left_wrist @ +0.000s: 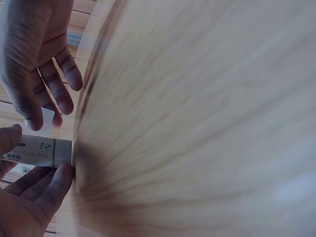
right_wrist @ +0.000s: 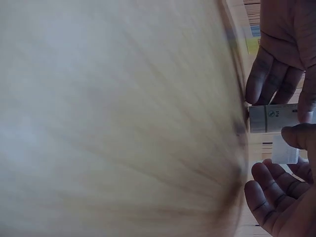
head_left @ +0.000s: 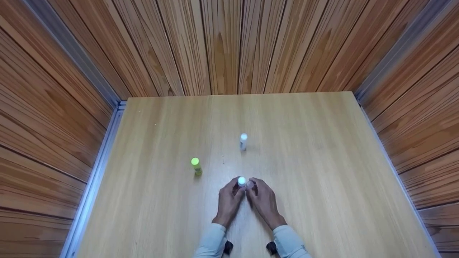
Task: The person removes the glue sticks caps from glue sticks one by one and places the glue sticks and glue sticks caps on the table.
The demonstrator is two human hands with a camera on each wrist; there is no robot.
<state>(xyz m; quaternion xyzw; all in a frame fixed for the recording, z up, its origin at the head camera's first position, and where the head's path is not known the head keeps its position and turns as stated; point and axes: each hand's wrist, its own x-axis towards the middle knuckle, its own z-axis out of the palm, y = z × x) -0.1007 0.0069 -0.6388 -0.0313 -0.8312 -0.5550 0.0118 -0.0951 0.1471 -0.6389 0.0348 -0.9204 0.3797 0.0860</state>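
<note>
Near the front middle of the table, my left hand (head_left: 228, 201) grips a white glue stick (left_wrist: 37, 152) between thumb and fingers. It stands upright, its pale top (head_left: 241, 181) showing in the head view. Close beside it, my right hand (head_left: 264, 201) pinches a translucent cap (right_wrist: 285, 150) between thumb and fingers. In the left wrist view the cap (left_wrist: 47, 122) is right alongside the glue stick; whether they touch I cannot tell. Part of the glue stick is hidden behind the fingers.
A green tube (head_left: 196, 165) with a lime cap stands to the left of the hands. Farther back, a white stick (head_left: 243, 142) stands upright. Wood-panelled walls (head_left: 222, 46) and metal rails (head_left: 94, 179) border the wooden table (head_left: 322, 161).
</note>
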